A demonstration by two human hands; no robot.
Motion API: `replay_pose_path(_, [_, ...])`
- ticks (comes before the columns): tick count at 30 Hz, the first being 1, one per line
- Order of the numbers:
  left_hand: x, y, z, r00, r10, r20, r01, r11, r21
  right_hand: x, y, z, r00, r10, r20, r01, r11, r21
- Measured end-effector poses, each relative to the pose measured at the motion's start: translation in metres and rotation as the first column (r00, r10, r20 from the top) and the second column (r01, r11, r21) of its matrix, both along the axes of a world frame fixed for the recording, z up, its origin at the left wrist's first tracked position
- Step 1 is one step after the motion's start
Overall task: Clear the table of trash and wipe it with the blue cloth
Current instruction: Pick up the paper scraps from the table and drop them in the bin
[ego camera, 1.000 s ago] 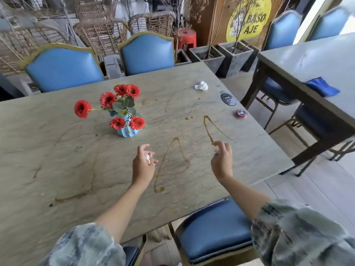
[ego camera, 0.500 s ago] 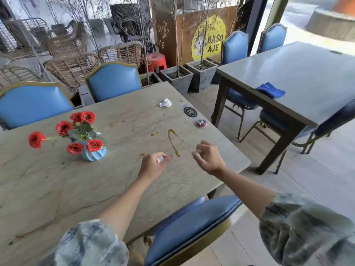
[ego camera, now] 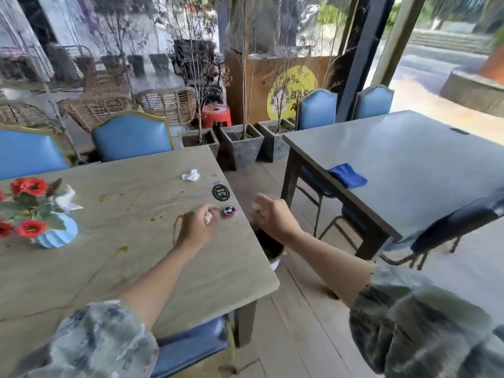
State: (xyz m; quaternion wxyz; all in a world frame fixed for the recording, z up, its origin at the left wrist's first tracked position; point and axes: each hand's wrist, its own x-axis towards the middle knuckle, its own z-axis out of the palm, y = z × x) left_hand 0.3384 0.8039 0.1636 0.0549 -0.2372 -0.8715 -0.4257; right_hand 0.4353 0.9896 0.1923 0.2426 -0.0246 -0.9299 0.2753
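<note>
I look down on a pale stone-look counter point(ego camera: 114, 268) with faint veining, its matte top streaked and spotted with brown spills point(ego camera: 177, 225). At its left stands a ribbed light-blue vase point(ego camera: 56, 233) of red flowers. Near the far right edge lies a crumpled white tissue point(ego camera: 191, 175), then a flat black oval coaster point(ego camera: 220, 192), then a small round red-and-black cap point(ego camera: 229, 211) closest to my hands.

My left hand point(ego camera: 197, 227) hovers over the counter just beside the cap, fingers curled closed around a small white wad of paper point(ego camera: 208, 218). My right hand point(ego camera: 272, 216) is off the counter's edge, above a dark bin point(ego camera: 268, 246) on the plank floor, loosely closed with a scrap of white point(ego camera: 257, 206) showing at the fingertips; motion blur keeps me from telling how firmly it grips.

The blue cloth point(ego camera: 347, 175) lies folded on the near edge of a second, smooth grey counter point(ego camera: 409, 165) to the right, well apart from both hands. Padded blue chairs point(ego camera: 132, 137) with gold-trimmed backs ring both counters. Behind are wicker chairs, square concrete planters point(ego camera: 242, 144) with bare twigs, a red stool point(ego camera: 216, 115) and a wooden panel bearing a round yellow sign point(ego camera: 291, 90).
</note>
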Motion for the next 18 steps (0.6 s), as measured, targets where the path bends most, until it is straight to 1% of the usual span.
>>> replay_pose_path(1, [-0.004,0.005,0.002,1.0,0.02,0.004,-0.02,1.0,0.008,-0.007,0.007,0.003,1.0,0.017,-0.001,-0.017,1.0,0.0])
replay_pose_path(3, [-0.015,0.013,0.003,0.996,0.032,0.085,-0.037,0.998,0.057,-0.025,0.02,0.006,0.998,0.062,-0.015,-0.062,0.998,0.011])
replay_pose_path(5, [-0.028,0.02,0.005,0.99,0.073,0.118,-0.085,0.992,0.095,-0.045,0.029,0.007,0.996,0.09,-0.031,-0.09,0.996,-0.005])
replay_pose_path(8, [-0.056,0.027,0.007,0.974,0.214,0.071,-0.221,0.971,0.096,-0.081,0.04,0.006,0.993,0.109,-0.044,-0.109,0.994,-0.001])
replay_pose_path(11, [-0.089,0.03,0.006,0.92,0.392,-0.01,-0.392,0.92,0.025,-0.124,0.049,0.006,0.987,0.16,0.0,-0.159,0.986,0.047])
replay_pose_path(15, [-0.133,0.041,0.003,0.858,0.512,-0.042,-0.511,0.859,0.034,-0.185,0.062,0.01,0.977,0.197,0.081,-0.199,0.98,0.007])
replay_pose_path(18, [-0.157,0.052,0.008,0.829,0.56,0.001,-0.559,0.827,0.056,-0.225,0.072,0.014,0.964,0.238,0.117,-0.241,0.971,0.012])
